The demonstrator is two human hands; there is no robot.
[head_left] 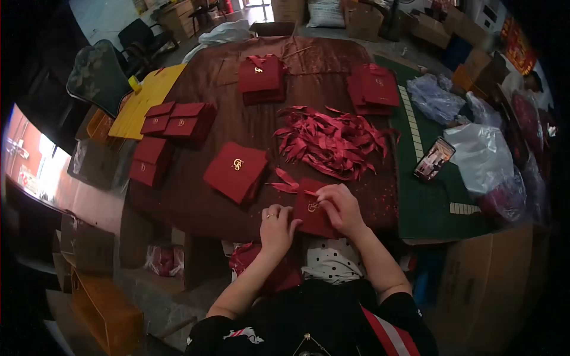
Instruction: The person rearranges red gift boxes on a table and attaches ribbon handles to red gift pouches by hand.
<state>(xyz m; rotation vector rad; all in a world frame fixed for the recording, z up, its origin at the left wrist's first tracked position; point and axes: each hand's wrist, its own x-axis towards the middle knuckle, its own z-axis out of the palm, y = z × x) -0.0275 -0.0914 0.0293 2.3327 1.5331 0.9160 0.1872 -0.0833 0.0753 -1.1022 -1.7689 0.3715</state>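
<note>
A dark red pouch (312, 224) with a gold emblem lies at the table's near edge, in front of my body. My right hand (341, 207) is over its upper right part, thumb and fingers pinched on a red ribbon (310, 193) at the pouch. At the pouch's left edge is my left hand (276, 230), fingers curled and thumb against the edge; its fingertips are partly hidden. A loose ribbon end (286, 181) sticks out above the pouch. Close by on the left sits a stack of red pouches (236, 169), and a heap of red ribbons (332, 139) lies beyond my right hand.
More pouch stacks stand at the far middle (261, 83), far right (375, 89) and left (181, 121). A phone (434, 159) and clear plastic bags (481, 154) lie on the green mat (424, 207). Cardboard boxes (487, 285) flank the table.
</note>
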